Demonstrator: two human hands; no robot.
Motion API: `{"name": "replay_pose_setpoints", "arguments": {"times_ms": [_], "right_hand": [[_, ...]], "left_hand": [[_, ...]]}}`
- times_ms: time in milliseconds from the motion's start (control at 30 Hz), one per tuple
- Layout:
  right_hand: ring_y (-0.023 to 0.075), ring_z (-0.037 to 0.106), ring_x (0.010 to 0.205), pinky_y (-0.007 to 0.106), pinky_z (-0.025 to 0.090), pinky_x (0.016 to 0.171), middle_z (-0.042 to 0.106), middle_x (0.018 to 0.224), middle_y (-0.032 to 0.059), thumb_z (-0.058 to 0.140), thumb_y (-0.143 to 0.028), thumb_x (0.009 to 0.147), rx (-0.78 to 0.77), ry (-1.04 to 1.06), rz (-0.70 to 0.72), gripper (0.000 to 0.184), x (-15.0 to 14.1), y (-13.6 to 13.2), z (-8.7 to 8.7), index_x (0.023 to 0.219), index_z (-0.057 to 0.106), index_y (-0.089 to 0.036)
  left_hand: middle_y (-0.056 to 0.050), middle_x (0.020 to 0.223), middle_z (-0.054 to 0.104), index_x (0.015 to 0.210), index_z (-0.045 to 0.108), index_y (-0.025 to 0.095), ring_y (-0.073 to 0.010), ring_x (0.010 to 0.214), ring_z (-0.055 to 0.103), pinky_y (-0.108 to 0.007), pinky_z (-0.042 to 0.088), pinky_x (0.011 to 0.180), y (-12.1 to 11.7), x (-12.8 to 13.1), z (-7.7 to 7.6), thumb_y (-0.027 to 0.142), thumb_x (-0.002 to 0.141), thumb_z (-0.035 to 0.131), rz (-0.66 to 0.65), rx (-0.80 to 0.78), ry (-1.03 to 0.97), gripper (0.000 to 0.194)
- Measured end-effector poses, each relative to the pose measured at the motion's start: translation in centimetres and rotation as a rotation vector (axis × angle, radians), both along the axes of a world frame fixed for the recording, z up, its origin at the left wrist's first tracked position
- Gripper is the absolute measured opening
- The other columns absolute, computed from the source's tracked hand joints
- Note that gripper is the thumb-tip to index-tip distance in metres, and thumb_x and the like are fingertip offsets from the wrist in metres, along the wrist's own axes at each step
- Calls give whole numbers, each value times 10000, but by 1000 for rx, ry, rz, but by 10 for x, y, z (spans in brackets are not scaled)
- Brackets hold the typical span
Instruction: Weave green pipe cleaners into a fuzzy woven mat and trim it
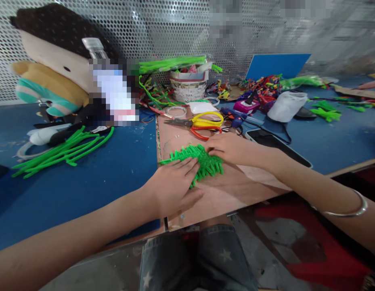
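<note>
A bright green piece made of short fuzzy pipe cleaners [210,165] lies flat on the pinkish-brown board [235,190] in front of me. Across its left part rests my left hand [172,182], fingers stretched out and palm down. My right hand [222,148] is at the piece's upper right edge, with fingers bent and pressed together on the green strands; the fingertips are partly hidden. Just behind the piece are yellow-handled scissors [207,119] and red-handled pliers or cutters [205,132], overlapping each other.
Loose green pipe cleaners [63,151] lie on the blue table [120,173] at left, near a plush toy [54,60] and a bottle [111,89]. A basket [189,87] stands behind. To the right are a phone [276,147] and a white roll [287,106].
</note>
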State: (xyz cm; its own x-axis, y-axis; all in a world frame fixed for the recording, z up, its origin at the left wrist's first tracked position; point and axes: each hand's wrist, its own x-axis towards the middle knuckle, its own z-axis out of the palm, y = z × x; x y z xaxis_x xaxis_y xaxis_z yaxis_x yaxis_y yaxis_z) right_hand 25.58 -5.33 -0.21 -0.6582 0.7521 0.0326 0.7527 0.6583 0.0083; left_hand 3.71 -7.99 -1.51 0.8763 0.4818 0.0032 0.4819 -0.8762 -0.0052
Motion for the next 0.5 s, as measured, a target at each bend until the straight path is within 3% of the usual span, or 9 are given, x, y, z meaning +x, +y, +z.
{"name": "replay_pose_setpoints", "arguments": {"times_ms": [233, 333, 500], "right_hand": [[206, 590, 852, 309, 410, 735, 654, 891, 117, 408, -69, 857, 188, -227, 81, 210, -10, -9, -4, 906, 611, -95], [218, 582, 888, 323, 412, 751, 652, 915, 130, 414, -74, 858, 250, -204, 80, 204, -12, -12, -9, 928, 605, -88], [181, 608, 810, 290, 423, 725, 680, 863, 82, 447, -80, 819, 64, 82, -79, 195, 0, -6, -3, 840, 634, -126]], "left_hand": [[-166, 1397, 391, 1321, 427, 41, -255, 1289, 394, -368, 355, 1049, -1, 1, 1, 494, 893, 328, 2, 3, 9, 632], [-168, 1388, 403, 1308, 445, 42, -259, 1283, 404, -372, 361, 1044, -1, 1, 0, 496, 891, 333, 1, 6, -7, 626], [-154, 1391, 400, 1309, 447, 63, -251, 1281, 408, -372, 367, 1040, 0, 0, -1, 489, 891, 332, 1, 10, -16, 608]]}}
